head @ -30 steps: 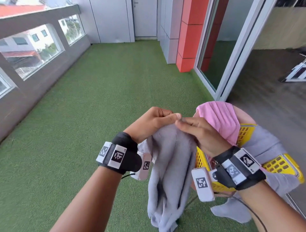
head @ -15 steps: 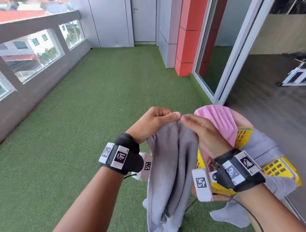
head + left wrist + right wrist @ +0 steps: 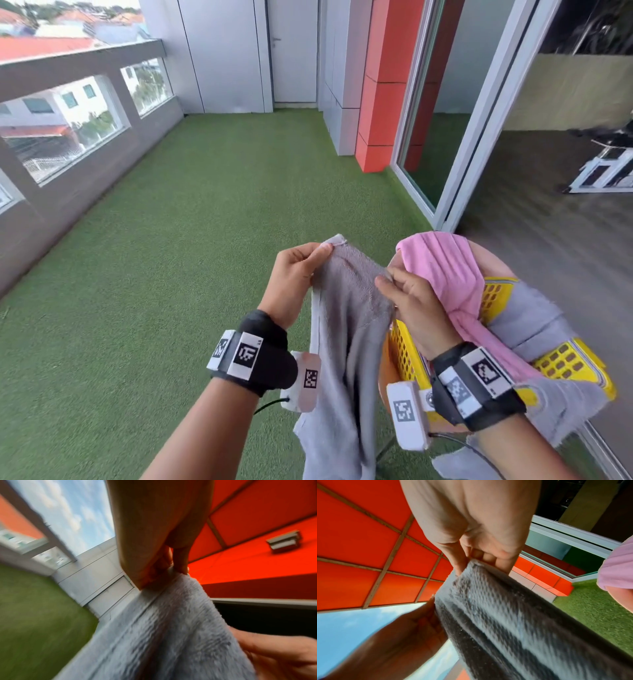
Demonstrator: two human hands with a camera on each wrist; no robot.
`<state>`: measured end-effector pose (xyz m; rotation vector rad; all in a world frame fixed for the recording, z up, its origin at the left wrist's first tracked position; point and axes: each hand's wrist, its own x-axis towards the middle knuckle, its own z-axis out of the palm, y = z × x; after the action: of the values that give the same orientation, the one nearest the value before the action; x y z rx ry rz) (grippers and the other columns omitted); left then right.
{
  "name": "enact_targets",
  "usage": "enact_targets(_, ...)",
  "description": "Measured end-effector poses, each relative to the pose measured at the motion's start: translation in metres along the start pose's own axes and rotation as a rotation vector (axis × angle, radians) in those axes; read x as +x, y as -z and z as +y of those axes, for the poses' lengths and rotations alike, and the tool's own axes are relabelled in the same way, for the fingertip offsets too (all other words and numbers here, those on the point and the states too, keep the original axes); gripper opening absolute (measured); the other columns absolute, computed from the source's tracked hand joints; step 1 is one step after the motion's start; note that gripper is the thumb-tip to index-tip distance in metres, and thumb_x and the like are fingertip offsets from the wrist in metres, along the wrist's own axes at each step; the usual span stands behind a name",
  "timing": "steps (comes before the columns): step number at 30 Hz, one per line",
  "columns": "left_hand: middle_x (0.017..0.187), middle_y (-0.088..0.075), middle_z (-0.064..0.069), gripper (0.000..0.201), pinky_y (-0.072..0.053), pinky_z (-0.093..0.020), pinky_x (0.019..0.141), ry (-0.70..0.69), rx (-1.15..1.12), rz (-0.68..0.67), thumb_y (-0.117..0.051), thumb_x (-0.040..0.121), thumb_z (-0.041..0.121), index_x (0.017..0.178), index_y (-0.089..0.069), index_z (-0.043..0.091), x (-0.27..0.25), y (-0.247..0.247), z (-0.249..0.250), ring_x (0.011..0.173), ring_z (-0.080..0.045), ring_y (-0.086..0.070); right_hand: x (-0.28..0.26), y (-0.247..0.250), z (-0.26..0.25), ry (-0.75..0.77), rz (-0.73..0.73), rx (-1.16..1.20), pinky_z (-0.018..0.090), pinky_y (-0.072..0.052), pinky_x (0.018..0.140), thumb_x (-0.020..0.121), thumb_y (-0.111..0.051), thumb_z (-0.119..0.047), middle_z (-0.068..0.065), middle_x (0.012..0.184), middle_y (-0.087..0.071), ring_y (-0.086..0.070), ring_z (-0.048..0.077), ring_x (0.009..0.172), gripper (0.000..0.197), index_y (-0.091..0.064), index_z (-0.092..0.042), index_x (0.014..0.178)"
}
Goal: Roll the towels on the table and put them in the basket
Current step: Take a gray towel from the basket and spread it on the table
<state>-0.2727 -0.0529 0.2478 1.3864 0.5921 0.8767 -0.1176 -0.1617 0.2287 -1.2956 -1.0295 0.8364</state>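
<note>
A grey towel hangs in the air in front of me, held by its top edge. My left hand pinches its upper left corner between thumb and fingers, which the left wrist view shows up close. My right hand pinches the top edge further right, with the fingers curled over the towel's hem. A yellow perforated basket sits at the right on a small round table. A pink towel and another grey towel are draped over the basket.
Green artificial turf covers the balcony floor. A low grey wall with windows runs along the left. A red and grey pillar and a sliding glass door frame stand at the right, close behind the table.
My hands, pinched together at the towel's top a second ago, have moved apart along the edge, spreading the grey towel wider. The left hand has risen slightly.
</note>
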Motion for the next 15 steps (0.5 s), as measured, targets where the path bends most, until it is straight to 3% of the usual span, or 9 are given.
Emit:
enact_targets(2, 0.079, -0.051, -0.008, 0.035, -0.037, -0.032, 0.067, -0.062, 0.183, -0.075, -0.053, 0.097, 0.024, 0.083, -0.054, -0.008, 0.003, -0.003, 0.006, 0.073, -0.017, -0.046, -0.002, -0.002, 0.002, -0.070, -0.017, 0.020, 0.040, -0.041, 0.080, 0.090, -0.061, -0.016, 0.005, 0.088, -0.064, -0.054, 0.021, 0.088, 0.013, -0.063, -0.004, 0.096)
enact_targets(3, 0.078, -0.049, -0.008, 0.035, -0.036, -0.031, 0.067, -0.084, 0.261, -0.129, -0.052, 0.098, 0.025, 0.080, -0.053, -0.005, 0.005, -0.006, 0.010, 0.072, -0.016, -0.045, 0.000, -0.003, 0.001, -0.115, -0.026, 0.052, 0.036, -0.043, 0.082, 0.091, -0.061, -0.016, -0.001, 0.093, -0.068, -0.058, 0.018, 0.092, 0.012, -0.065, -0.011, 0.101)
enact_targets(5, 0.076, -0.050, -0.008, 0.039, -0.036, -0.032, 0.065, -0.110, 0.369, -0.235, -0.054, 0.094, 0.031, 0.082, -0.056, -0.006, 0.010, -0.012, 0.015, 0.070, -0.017, -0.045, 0.008, -0.003, -0.008, -0.155, -0.043, 0.108, 0.036, -0.042, 0.090, 0.090, -0.062, -0.028, -0.004, 0.105, -0.070, -0.061, 0.014, 0.104, 0.022, -0.065, -0.018, 0.110)
enact_targets(7, 0.072, -0.049, -0.008, 0.043, -0.033, -0.032, 0.063, -0.126, 0.423, -0.267, -0.058, 0.089, 0.036, 0.081, -0.059, -0.007, 0.014, -0.016, 0.018, 0.066, -0.017, -0.041, 0.016, -0.001, -0.018, -0.108, -0.034, 0.080, 0.040, -0.040, 0.094, 0.088, -0.062, -0.033, 0.006, 0.112, -0.069, -0.059, 0.017, 0.109, 0.029, -0.067, -0.015, 0.111)
enact_targets(11, 0.072, -0.054, -0.007, 0.033, -0.033, -0.032, 0.064, -0.097, 0.390, -0.240, -0.066, 0.084, 0.032, 0.081, -0.067, -0.001, 0.017, -0.019, 0.018, 0.066, -0.016, -0.044, 0.023, 0.007, -0.030, 0.020, 0.008, 0.010, 0.040, -0.050, 0.085, 0.092, -0.059, -0.017, 0.020, 0.100, -0.070, -0.064, 0.025, 0.093, 0.017, -0.071, -0.006, 0.099)
enact_targets(13, 0.074, -0.052, -0.008, 0.034, -0.032, -0.034, 0.066, -0.063, 0.303, -0.261, -0.062, 0.089, 0.028, 0.081, -0.062, -0.005, 0.014, -0.022, 0.016, 0.069, -0.017, -0.042, 0.030, 0.010, -0.039, 0.081, 0.067, 0.040, 0.030, -0.053, 0.072, 0.093, -0.058, -0.016, 0.012, 0.087, -0.069, -0.063, 0.020, 0.080, 0.014, -0.070, -0.009, 0.090)
enact_targets(15, 0.073, -0.045, -0.005, 0.036, -0.028, -0.033, 0.063, -0.047, 0.267, -0.262, -0.057, 0.094, 0.026, 0.076, -0.055, -0.005, 0.009, -0.022, 0.011, 0.069, -0.017, -0.037, 0.044, 0.020, -0.051, 0.126, 0.237, 0.138, 0.023, -0.046, 0.065, 0.093, -0.058, -0.017, 0.005, 0.077, -0.058, -0.055, 0.014, 0.071, 0.014, -0.066, -0.015, 0.082)
